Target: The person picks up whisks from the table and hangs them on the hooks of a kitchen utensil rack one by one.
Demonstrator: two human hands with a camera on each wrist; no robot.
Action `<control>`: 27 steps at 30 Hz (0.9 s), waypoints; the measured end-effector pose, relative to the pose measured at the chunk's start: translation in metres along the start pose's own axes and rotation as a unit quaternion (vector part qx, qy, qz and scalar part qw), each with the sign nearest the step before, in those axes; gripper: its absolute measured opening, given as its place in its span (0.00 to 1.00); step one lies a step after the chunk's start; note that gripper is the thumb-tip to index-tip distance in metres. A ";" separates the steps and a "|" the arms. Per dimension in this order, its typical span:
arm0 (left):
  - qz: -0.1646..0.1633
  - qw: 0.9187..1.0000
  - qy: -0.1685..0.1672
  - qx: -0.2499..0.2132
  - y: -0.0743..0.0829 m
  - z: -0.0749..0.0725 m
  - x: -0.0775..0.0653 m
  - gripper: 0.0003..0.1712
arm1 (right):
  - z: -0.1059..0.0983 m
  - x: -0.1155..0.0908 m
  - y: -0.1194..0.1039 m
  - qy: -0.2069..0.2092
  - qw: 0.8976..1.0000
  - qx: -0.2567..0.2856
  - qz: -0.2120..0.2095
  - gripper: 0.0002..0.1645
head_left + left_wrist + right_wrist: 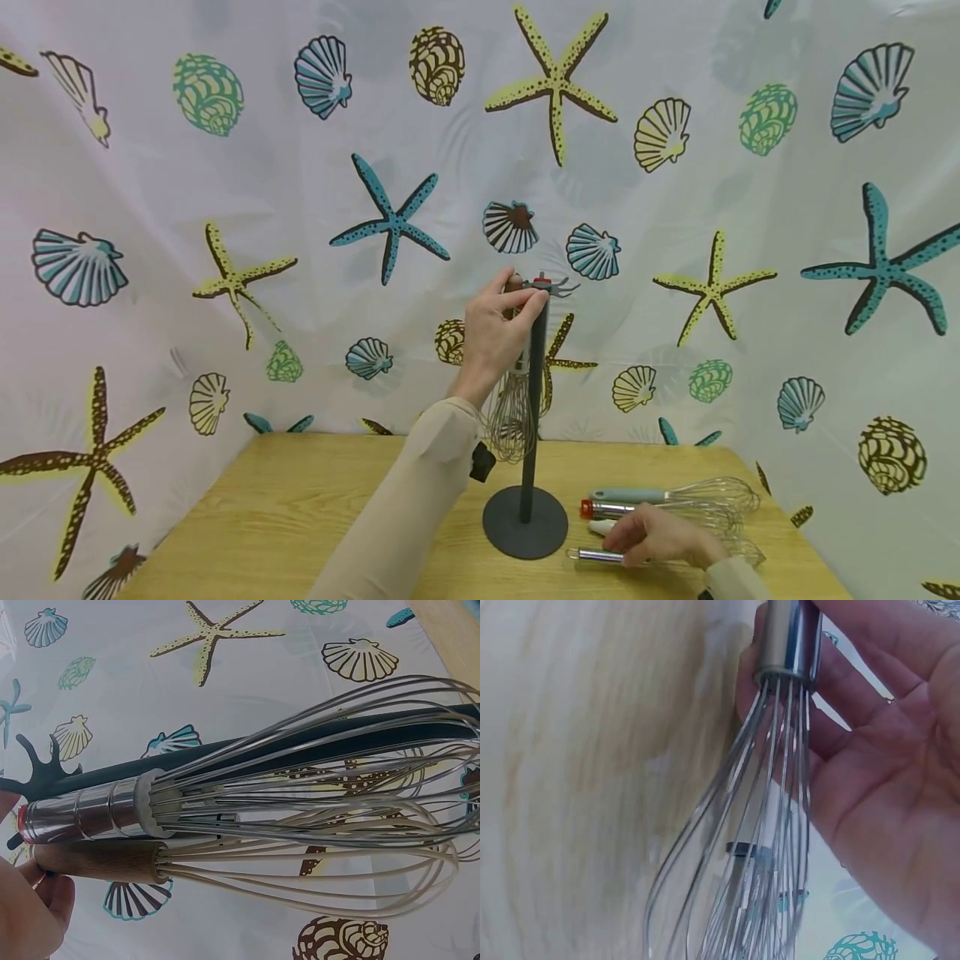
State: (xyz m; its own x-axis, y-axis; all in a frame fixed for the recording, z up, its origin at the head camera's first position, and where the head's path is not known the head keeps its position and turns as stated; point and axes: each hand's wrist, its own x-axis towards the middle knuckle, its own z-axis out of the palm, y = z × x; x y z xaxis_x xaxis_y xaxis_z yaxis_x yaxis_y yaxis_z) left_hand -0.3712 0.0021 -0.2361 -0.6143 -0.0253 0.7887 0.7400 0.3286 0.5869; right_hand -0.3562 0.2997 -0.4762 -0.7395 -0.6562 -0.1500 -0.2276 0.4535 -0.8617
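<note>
A dark stand (534, 400) with hooks at its top rises from a round base. My left hand (495, 325) is at the hooks, its fingers and thumb pinching the top end of a wooden-handled whisk (101, 860). Beside that one, a metal-handled whisk with a red end (82, 814) hangs along the pole. Low at the right, my right hand (663, 537) grips a shiny metal-handled whisk (596, 555) by its handle, at the tabletop. In the right wrist view, thumb and fingers close round the handle (787, 641) just above the wires.
Behind the right hand lie a teal-handled whisk (630, 495), a metal whisk with a red end (611, 509) and a white-handled whisk (600, 527), side by side on the wooden table (300, 517). A curtain with shells and starfish (420, 308) surrounds the table.
</note>
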 end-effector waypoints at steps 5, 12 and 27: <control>0.002 1.000 0.001 0.000 0.000 0.001 -0.001 0.15 | -0.004 -0.001 -0.002 0.006 1.000 0.007 -0.025 0.20; 0.005 1.000 0.000 0.003 -0.001 0.001 0.000 0.16 | -0.005 0.000 -0.010 0.047 0.998 0.014 -0.027 0.22; -0.036 0.995 0.009 -0.096 -0.003 0.001 0.003 0.16 | -0.010 0.006 -0.027 0.141 0.987 0.039 -0.059 0.28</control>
State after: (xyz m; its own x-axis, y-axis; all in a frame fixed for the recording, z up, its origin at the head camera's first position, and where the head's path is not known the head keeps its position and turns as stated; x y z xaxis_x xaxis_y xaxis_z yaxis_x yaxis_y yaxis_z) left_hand -0.3758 0.0017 -0.2361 -0.6633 -0.0589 0.7460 0.7346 0.1393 0.6641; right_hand -0.3607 0.2896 -0.4491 -0.8604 -0.5023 0.0861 -0.2819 0.3283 -0.9015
